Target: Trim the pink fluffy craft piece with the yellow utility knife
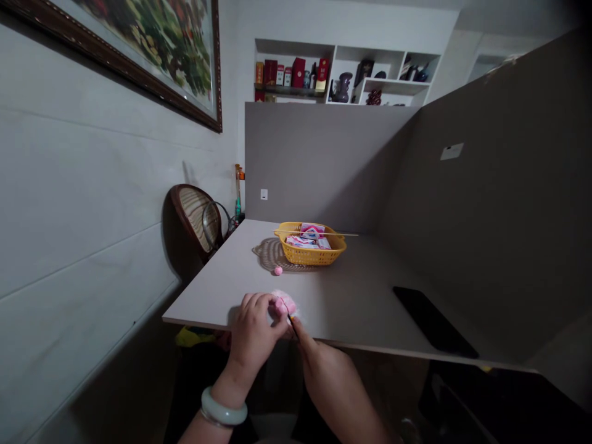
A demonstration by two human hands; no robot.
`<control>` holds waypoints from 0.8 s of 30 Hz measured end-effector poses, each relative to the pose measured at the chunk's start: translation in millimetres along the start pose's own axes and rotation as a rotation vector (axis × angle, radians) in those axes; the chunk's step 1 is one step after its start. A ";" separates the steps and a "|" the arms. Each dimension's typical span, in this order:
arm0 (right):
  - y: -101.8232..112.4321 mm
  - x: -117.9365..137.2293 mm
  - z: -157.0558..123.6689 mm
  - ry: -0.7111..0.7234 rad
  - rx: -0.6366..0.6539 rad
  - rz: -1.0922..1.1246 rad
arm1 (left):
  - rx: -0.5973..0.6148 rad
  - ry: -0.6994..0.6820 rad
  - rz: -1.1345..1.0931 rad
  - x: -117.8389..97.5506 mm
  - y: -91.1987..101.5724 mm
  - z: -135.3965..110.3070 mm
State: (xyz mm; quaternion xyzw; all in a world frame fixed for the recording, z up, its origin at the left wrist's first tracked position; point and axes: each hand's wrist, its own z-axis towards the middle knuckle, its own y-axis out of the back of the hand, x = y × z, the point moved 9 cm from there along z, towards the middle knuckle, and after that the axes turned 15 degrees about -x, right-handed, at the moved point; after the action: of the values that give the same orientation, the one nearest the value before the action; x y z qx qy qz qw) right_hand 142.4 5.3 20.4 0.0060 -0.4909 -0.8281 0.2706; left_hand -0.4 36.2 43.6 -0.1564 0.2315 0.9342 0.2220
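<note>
Left hand [256, 327]: fingers [261, 305] curled together, clamped on a pink fluffy ball [285, 302]. Right hand [328, 376]: fingers [300, 336] pinched together on a thin needle [291, 320], its tip against the ball. Just beyond the fingers, a small pink bead [278, 270] on the table [365, 302]. Farther on, a yellow basket [309, 254] of packets [311, 231]. Off to the right of the fingers, a black phone [435, 320].

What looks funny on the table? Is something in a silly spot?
A long thin stick lies across the top of the yellow basket and pokes out past both sides, so it doesn't fit inside. A small pink ball also sits alone on the table, outside the basket.
</note>
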 end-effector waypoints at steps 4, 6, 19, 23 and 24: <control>4.8 -3.7 -10.8 0.020 -0.002 0.003 | -0.010 -0.014 -0.010 0.5 1.8 -0.1; 8.7 -4.7 -15.9 0.030 0.009 -0.010 | -0.015 -0.019 -0.008 -0.2 2.8 -0.5; 5.8 -5.0 -14.1 0.041 0.031 -0.033 | 0.013 -0.008 0.000 -2.6 4.2 -0.9; 1.6 -2.4 -3.1 0.032 0.021 -0.015 | 0.020 0.004 -0.005 -0.8 2.4 -0.2; -0.7 -0.9 0.8 0.033 0.020 -0.010 | 0.017 0.003 -0.006 0.2 1.9 -0.1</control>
State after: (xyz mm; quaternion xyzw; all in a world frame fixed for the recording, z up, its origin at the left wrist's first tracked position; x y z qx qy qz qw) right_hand 142.6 6.6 20.0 0.0247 -0.4946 -0.8242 0.2745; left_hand -1.4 34.7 44.1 -0.1566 0.2391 0.9314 0.2255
